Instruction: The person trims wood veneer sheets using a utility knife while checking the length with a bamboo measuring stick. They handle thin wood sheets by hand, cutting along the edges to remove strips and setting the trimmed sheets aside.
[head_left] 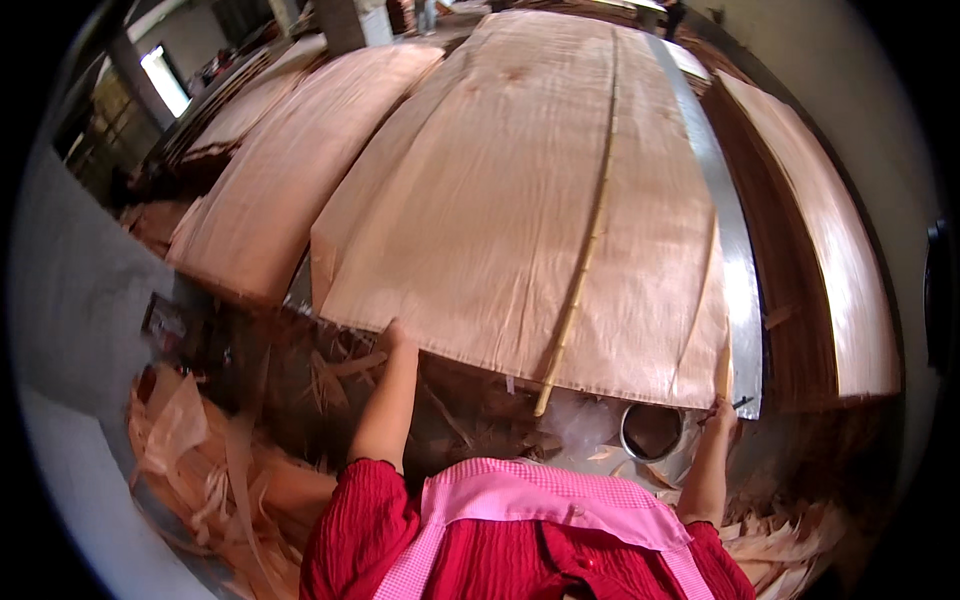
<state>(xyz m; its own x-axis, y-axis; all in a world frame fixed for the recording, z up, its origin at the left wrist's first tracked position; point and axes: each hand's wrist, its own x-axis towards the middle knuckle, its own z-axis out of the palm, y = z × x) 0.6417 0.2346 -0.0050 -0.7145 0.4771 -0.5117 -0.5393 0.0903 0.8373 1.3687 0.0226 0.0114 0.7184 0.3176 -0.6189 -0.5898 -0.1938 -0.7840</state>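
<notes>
A large sheet of wood veneer (500, 200) stretches away in front of me on a long stack. My left hand (397, 337) is closed on its near edge, left of the middle, with the thumb on top. At the near right corner my right hand (719, 412) is closed on the sheet's edge. A thin dark object (742, 402) pokes out beside those fingers; its kind is too small to tell. Lengthwise on the sheet lies a thin bamboo pole (590, 245), its near end jutting past the edge. A shiny metal strip (740, 265) runs along the right side.
Further veneer stacks stand on the left (300, 165) and on the right (830, 230). Torn veneer scraps (190, 450) pile up at lower left, and more scraps (785, 540) lie at lower right. A round metal-rimmed container (652, 432) is below the near edge. A pillar (352, 25) rises behind.
</notes>
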